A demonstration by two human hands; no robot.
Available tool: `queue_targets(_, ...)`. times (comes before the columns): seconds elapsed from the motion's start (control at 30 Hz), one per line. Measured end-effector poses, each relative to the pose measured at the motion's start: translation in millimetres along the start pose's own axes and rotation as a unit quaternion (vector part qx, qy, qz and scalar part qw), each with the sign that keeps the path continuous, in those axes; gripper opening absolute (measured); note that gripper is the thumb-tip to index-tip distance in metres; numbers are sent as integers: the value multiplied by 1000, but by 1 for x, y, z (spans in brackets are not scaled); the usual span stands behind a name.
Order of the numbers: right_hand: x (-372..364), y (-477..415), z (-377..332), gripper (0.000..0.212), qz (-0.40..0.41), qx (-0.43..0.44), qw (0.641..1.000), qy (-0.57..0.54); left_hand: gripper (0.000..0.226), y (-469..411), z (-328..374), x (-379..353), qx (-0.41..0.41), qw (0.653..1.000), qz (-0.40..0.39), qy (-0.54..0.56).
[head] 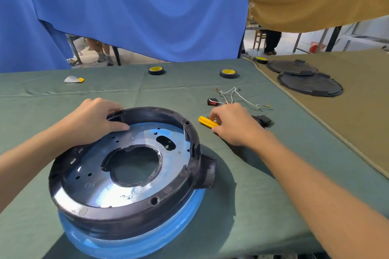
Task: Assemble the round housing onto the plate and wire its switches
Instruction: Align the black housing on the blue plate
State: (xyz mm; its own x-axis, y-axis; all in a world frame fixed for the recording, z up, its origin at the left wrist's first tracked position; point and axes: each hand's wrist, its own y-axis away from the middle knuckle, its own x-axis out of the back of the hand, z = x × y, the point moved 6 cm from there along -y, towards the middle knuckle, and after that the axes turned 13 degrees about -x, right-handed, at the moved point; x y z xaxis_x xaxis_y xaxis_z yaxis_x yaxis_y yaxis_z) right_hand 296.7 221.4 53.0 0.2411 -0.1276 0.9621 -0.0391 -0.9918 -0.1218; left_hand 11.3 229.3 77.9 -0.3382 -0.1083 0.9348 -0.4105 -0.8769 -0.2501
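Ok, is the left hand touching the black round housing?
Touching. The head view shows the left hand with its fingers curled over the far rim of the black round housing.

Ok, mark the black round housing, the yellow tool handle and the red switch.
black round housing [117,213]: head view, on its near rim.
yellow tool handle [205,121]: head view, on the bare ribbed grip.
red switch [212,102]: head view, on its red face.
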Motion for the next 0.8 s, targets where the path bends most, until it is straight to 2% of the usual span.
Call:
queue_targets(0.1,-3,4,-28,18,28,35,997,-57,19,0,-2,-1,-5,1000,1,-1)
queue_targets(0.2,-21,5,-46,16,-19,42,998,-52,21,0,-5,-1,-1,1000,6,-2)
queue_targets(0.3,-20,-2,-33,20,-71,13,988,-135,12,-1,-7,-2,3,1000,1,-7)
queue_targets(0.37,-9,-7,-20,21,-57,7,987,-150,9,-2,-7,-2,2,1000,2,-11)
queue_targets(0.47,12,-17,14,15,16,-33,987,-154,9,-2,-5,-1,-3,1000,1,-8)
queue_targets(0.53,19,-24,37,15,27,-64,985,-158,14,-1,-2,-1,-8,1000,-1,-2)
queue_targets(0.63,13,-25,48,20,-27,-59,990,-129,24,0,2,0,-7,1000,-1,2)
queue_targets(0.8,3,-22,34,12,-59,-7,995,-75,14,1,3,0,-3,1000,-6,1)
